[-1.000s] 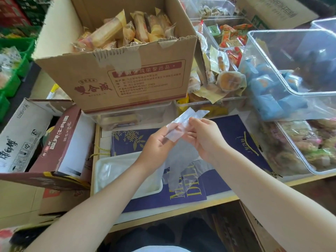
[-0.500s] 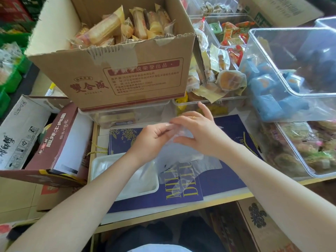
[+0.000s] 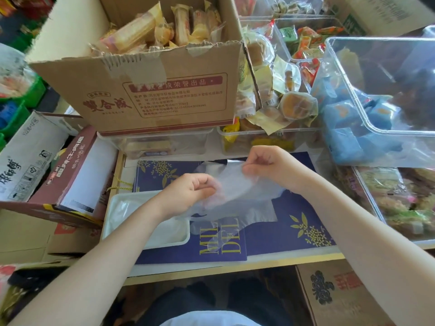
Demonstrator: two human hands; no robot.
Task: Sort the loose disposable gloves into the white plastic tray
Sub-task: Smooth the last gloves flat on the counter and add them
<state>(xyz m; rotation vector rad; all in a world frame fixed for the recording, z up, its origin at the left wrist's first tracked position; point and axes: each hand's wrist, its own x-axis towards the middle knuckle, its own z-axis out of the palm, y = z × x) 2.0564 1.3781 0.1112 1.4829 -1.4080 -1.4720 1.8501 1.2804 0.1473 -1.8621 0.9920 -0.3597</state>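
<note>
Over the navy gift box [image 3: 294,222], just right of the white plastic tray [image 3: 113,208], both hands pinch one clear disposable glove [image 3: 237,191] stretched between them, off the surface. Left hand [image 3: 188,194] grips its near edge, right hand [image 3: 270,165] the far edge. Step: flattening the glove. Next, likely carry left and lay it in the tray. Versus half a second ago: hands have pulled apart, glove spread wider.

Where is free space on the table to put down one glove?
Bare patch: the blue folder, right of the glove, before the clear bins. The white tray has room at its right end. Behind the hands, boxes crowd.
</note>
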